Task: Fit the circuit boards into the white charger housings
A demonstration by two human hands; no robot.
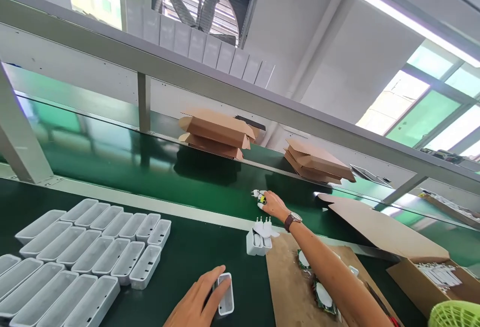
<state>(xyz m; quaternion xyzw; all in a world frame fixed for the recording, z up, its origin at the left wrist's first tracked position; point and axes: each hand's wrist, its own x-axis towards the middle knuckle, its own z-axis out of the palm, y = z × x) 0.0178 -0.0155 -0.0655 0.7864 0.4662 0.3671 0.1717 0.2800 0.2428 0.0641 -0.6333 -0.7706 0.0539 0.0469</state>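
My left hand [202, 297] is closed round a small white plastic housing [226, 303], an open rectangular shell, low over the dark green bench. My right hand [275, 206] reaches forward over the green conveyor belt [157, 167]. Its fingers pinch a small white plug part [256, 193] with a yellow component on it; the fingers hide some of it. White covers show on those fingertips. Just below that hand, several white plug parts with upright pins [263, 227] stand in white housings [258, 246] on the bench.
Rows of open white housings [86, 247] fill the left bench. Circuit boards [324, 297] lie on brown cardboard [281, 287] under my right arm. A carton of white parts [408, 277] and a green basket [455, 313] stand at right. Folded cartons [215, 129] lie beyond the belt, below a metal rail [210, 74].
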